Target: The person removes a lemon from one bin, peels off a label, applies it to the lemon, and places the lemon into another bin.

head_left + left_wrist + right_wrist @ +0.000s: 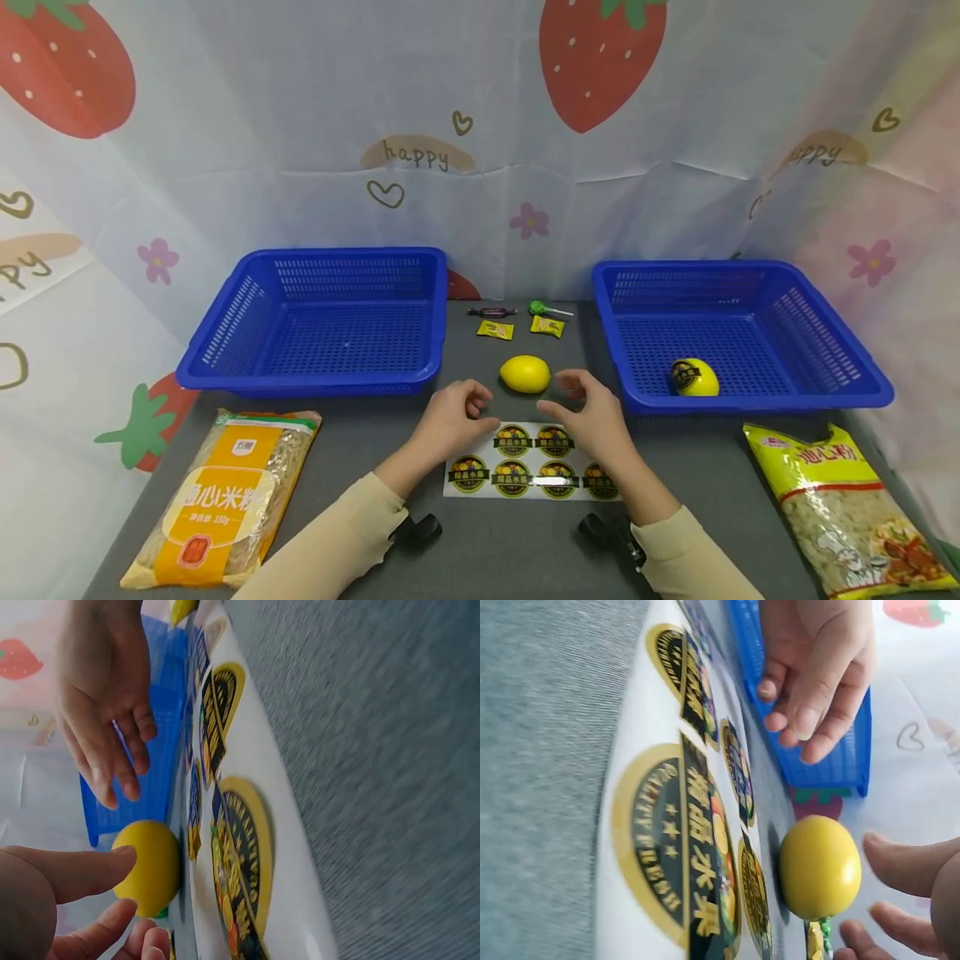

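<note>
A yellow lemon (525, 374) lies on the grey table between my two hands. My left hand (450, 419) hovers left of it, fingers loosely bent and nothing in them. On the other side my right hand (597, 419) has thumb and fingers spread, its fingertips close to the lemon's right end. Beneath and between the hands is a white sheet of round black-and-gold fruit stickers (534, 493); the right hand and wrist cover part of it. The right wrist view shows the lemon (820, 868) just beyond the sheet's far edge, with no sticker on the side seen.
Blue baskets stand at the back left (307, 383) and back right (757, 403); a stickered lemon (702, 379) sits in the right one. Behind the loose lemon lie a lollipop (537, 308) and several wrapped candies (496, 330). Food bags flank the table, left (217, 508) and right (847, 517).
</note>
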`<state>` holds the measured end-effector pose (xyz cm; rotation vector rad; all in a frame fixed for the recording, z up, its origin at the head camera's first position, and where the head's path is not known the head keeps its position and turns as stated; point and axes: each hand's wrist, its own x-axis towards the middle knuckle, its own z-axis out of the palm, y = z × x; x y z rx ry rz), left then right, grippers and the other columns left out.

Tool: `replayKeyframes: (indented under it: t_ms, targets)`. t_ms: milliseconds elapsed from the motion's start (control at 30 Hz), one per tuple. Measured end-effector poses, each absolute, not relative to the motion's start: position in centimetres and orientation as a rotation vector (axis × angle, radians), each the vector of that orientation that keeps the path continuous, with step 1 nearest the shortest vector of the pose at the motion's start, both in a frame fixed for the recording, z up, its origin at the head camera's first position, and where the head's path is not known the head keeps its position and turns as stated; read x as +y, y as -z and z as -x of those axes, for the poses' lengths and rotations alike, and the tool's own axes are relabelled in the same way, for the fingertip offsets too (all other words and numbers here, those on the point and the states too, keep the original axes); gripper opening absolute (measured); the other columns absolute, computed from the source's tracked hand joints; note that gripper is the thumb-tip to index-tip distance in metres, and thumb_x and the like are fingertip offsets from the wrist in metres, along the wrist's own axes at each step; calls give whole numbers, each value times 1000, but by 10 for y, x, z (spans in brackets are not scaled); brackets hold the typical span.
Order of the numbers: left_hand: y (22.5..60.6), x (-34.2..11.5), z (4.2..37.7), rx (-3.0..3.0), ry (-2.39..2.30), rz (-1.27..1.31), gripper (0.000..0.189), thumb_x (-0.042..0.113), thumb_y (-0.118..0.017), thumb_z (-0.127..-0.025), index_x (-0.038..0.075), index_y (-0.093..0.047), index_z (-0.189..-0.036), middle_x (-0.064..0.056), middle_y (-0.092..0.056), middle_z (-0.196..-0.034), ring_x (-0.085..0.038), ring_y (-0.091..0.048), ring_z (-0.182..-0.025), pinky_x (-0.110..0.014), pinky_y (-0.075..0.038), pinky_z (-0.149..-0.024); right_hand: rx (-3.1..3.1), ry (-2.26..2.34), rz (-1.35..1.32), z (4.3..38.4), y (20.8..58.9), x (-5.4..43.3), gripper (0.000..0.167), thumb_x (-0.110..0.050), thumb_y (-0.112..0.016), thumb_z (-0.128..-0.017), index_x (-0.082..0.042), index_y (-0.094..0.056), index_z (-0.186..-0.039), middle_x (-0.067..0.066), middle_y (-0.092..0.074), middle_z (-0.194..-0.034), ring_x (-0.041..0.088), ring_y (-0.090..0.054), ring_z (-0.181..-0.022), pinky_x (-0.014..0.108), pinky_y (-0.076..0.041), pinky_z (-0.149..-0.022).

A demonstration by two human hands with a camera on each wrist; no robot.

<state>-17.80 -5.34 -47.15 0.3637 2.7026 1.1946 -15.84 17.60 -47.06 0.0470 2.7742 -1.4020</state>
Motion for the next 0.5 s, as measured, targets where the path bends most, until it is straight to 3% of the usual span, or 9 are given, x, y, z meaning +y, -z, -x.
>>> replayKeyframes:
  t_ms: [200,500]
  targets:
    - [470,-51,167,2703,-1114,-459,32,21,-84,-82,7,-69,-107,-4,-61,-93,-15,-52,-82,-30,-45,-77,2789,1109,31,156,472,173,38,-35,-83,-84,-14,-72,-114,6,-68,-118,30,-55,-113,49,-48,-94]
    - [471,-46,160,2701,-1070,-490,35,21,-87,-80,8,-69,-106,-5,-60,-95,-14,-50,-83,-29,-45,-77,2734,932,75,163,474,171,28,-31,-89,-77,-17,-67,-86,3,-65,-99,27,-51,-103,44,-46,-88]
